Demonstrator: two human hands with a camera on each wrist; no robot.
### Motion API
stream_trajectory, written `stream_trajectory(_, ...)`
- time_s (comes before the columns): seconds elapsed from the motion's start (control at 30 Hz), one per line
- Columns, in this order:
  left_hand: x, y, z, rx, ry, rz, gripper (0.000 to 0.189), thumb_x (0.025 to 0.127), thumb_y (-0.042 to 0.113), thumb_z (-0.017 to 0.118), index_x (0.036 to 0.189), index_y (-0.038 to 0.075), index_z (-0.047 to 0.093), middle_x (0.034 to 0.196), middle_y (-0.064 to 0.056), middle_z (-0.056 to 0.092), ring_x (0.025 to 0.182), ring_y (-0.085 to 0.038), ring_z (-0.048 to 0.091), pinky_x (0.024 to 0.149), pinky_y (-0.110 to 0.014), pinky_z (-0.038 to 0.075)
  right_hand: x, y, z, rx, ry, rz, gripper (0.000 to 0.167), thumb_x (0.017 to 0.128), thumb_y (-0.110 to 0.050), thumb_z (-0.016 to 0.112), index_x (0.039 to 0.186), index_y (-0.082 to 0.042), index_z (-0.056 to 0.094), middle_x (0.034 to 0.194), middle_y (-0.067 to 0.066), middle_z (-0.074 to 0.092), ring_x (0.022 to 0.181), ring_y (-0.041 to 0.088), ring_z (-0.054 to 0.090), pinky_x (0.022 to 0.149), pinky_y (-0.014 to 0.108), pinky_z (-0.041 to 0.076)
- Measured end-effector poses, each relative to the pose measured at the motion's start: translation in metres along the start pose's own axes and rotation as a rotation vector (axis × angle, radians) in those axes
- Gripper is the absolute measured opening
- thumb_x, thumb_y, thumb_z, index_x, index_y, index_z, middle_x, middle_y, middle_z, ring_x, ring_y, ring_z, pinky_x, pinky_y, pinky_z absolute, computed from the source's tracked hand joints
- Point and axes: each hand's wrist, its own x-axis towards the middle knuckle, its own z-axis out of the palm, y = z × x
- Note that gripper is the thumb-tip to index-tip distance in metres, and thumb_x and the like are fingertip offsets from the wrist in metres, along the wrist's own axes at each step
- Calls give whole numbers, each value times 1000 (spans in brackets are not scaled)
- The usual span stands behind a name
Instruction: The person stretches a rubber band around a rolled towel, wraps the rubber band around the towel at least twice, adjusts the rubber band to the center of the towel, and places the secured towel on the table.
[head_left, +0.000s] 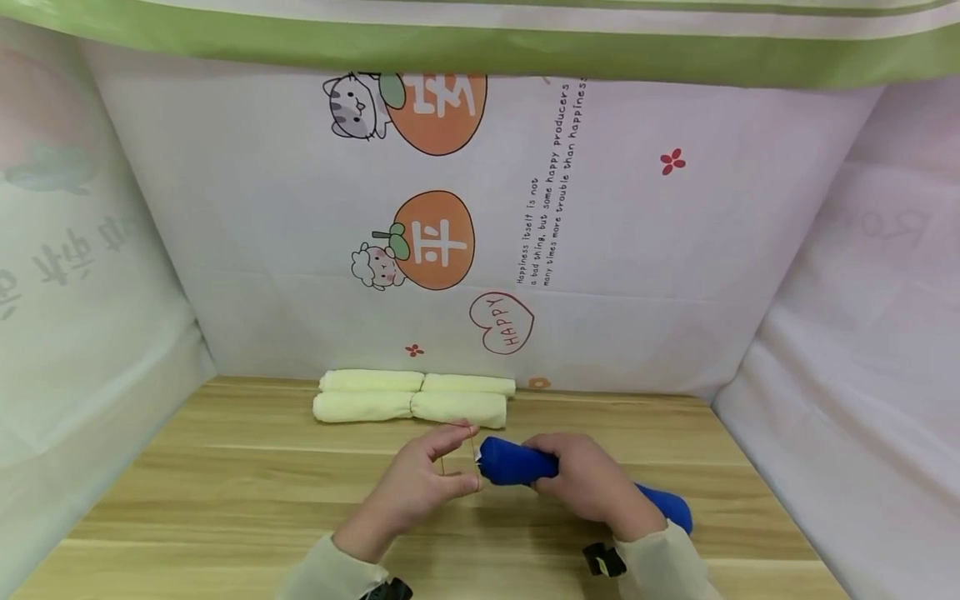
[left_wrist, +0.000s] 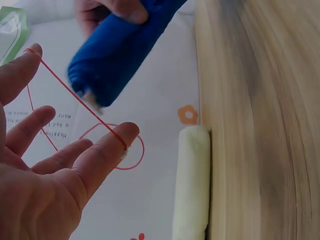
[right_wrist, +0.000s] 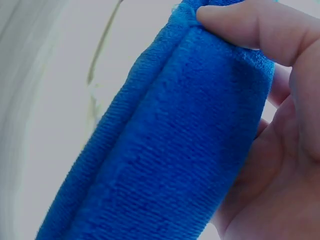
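Note:
A red rubber band (left_wrist: 75,94) is stretched across the spread fingers and thumb of my left hand (head_left: 416,482). My right hand (head_left: 588,479) grips a rolled blue towel (head_left: 513,462) near its middle, thumb on one side and fingers round the other. In the head view, one end of the roll points at the loop of the band, just right of my left fingertips; a small white tag shows there. Seen from the right wrist, the thumb (right_wrist: 230,22) presses along the towel's rolled edge. The towel's other end sticks out behind my right wrist.
Two rolled pale yellow towels (head_left: 457,409), each cinched at its middle, lie side by side at the back of the wooden table (head_left: 247,492). Printed white cloth (head_left: 630,250) hangs behind the table and along both sides.

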Motion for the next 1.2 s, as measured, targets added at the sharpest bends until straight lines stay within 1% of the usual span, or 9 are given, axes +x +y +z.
stream_trajectory(0.17, 1, 4, 8, 60, 7, 7, 64, 78, 25, 87, 136, 13, 63, 147, -10, 48, 132, -37, 45, 105, -56, 38, -3, -19, 0, -12, -9, -46, 36, 84, -19, 80, 119, -22, 71, 112, -6, 68, 98, 16, 62, 87, 51, 51)
stream_trajectory(0.23, 1, 4, 10, 72, 7, 3, 63, 78, 27, 88, 134, 14, 64, 144, -8, 52, 130, -35, 47, 104, -55, 39, -4, -24, 0, -5, -11, -63, 36, 84, -20, 81, 118, -21, 71, 111, -6, 68, 96, 16, 62, 86, 50, 52)
stream_trajectory(0.3, 1, 6, 12, 82, 9, -3, 57, 77, 27, 88, 129, 15, 68, 137, -5, 57, 124, -32, 51, 101, -53, 43, -5, -29, 0, 4, -13, -79, 35, 84, -19, 81, 117, -22, 72, 111, -7, 68, 95, 15, 61, 85, 48, 52)
stream_trajectory(0.5, 0, 9, 15, 46, 31, -26, 32, 78, 22, 87, 105, 17, 72, 113, -1, 64, 98, -28, 57, 77, -39, 56, -7, -36, 2, 79, -10, -140, 32, 85, -21, 80, 115, -28, 71, 109, -13, 67, 93, 10, 60, 83, 43, 52)
stream_trajectory(0.7, -2, 15, 16, -24, 22, -29, 30, 81, 21, 84, 108, 15, 72, 116, -6, 63, 99, -29, 61, 74, -37, 58, -12, -45, 5, 107, 7, -174, 46, 87, -21, 79, 128, -24, 59, 115, -5, 65, 97, 15, 61, 82, 44, 54)
stream_trajectory(0.8, -3, 18, 14, -69, 14, -44, 34, 83, 20, 83, 114, 14, 72, 121, -10, 63, 99, -29, 63, 74, -38, 58, -15, -47, 10, 98, 62, -227, 61, 86, -18, 80, 138, -22, 48, 117, -2, 65, 100, 16, 62, 82, 44, 55)
stream_trajectory(0.93, -4, 22, 11, -81, -1, -47, 35, 82, 18, 82, 115, 13, 72, 118, -11, 65, 98, -27, 64, 75, -38, 58, -16, -46, 20, 56, 220, -386, 72, 84, -14, 82, 146, -24, 46, 123, -4, 63, 108, 16, 62, 87, 44, 54)
stream_trajectory(1.07, -4, 26, 10, -78, -18, -40, 29, 81, 16, 83, 108, 13, 71, 108, -9, 66, 92, -26, 64, 72, -37, 57, -16, -45, 27, 57, 364, -517, 67, 82, -8, 83, 142, -24, 56, 122, -6, 64, 107, 16, 62, 85, 40, 56)
stream_trajectory(1.2, -5, 28, 10, -197, -50, -57, 29, 82, 9, 81, 107, 6, 67, 109, -15, 62, 91, -29, 64, 71, -41, 59, -16, -46, 30, 208, 419, -540, 57, 81, 5, 77, 131, -19, 67, 115, -4, 66, 101, 16, 65, 79, 34, 57)
